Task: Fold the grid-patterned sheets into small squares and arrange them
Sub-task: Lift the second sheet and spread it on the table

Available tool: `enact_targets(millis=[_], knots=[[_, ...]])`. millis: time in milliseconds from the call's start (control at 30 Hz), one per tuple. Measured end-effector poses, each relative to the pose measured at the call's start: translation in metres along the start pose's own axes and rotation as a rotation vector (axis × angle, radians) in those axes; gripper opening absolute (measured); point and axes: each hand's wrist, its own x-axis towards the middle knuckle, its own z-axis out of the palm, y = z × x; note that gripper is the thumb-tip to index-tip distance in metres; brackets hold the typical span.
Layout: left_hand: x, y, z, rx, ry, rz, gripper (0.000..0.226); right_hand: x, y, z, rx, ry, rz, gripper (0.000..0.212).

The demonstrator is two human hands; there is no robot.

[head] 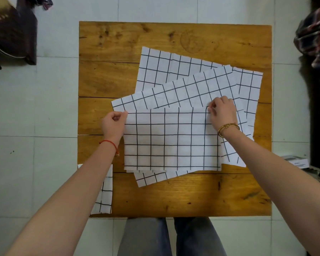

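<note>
My left hand (113,122) and right hand (222,112) each pinch an upper corner of the top grid sheet (171,139), at the frame's middle, over other sheets (174,71) on the worktop (107,45).

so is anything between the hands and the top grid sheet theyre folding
Nothing visible. The left hand already pinches the top sheet at its far left corner, and the right hand grips its far edge near the right corner. Other grid sheets lie underneath it, not over it.

white black-grid sheets (171,139), amber wood table (109,43)
</note>
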Motion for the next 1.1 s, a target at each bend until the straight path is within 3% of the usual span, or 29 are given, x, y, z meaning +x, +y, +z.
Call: enact_targets(millis=[133, 267, 333, 400, 533, 733, 933, 1100], knots=[[-0.006, -0.003, 0.001, 0.04, 0.011, 0.057, 0.036, 0.004, -0.009, -0.003, -0.044, 0.071, -0.007, 0.022], [-0.02, -0.005, 0.007, 0.505, 0.066, 0.436, 0.042, -0.006, -0.033, 0.002, -0.1, 0.082, -0.137, 0.043], [-0.027, -0.007, 0.013, 0.634, 0.007, 0.622, 0.047, -0.014, -0.056, 0.009, -0.102, 0.005, -0.234, 0.048], [-0.032, -0.01, 0.019, 0.746, -0.059, 0.688, 0.053, -0.023, -0.082, 0.019, -0.137, -0.089, -0.352, 0.049], [-0.037, -0.02, 0.029, 0.94, -0.136, 0.648, 0.061, -0.036, -0.129, 0.044, -0.237, -0.247, -0.505, 0.054], [-0.035, -0.022, 0.031, 1.019, -0.179, 0.578, 0.07, -0.04, -0.153, 0.063, -0.364, -0.347, -0.499, 0.057], [-0.03, -0.021, 0.028, 1.007, -0.182, 0.541, 0.07, -0.042, -0.099, 0.05, -0.402, -0.317, -0.42, 0.056], [-0.027, -0.02, 0.028, 0.995, -0.18, 0.54, 0.07, -0.044, -0.013, 0.022, -0.368, -0.224, -0.148, 0.058]])
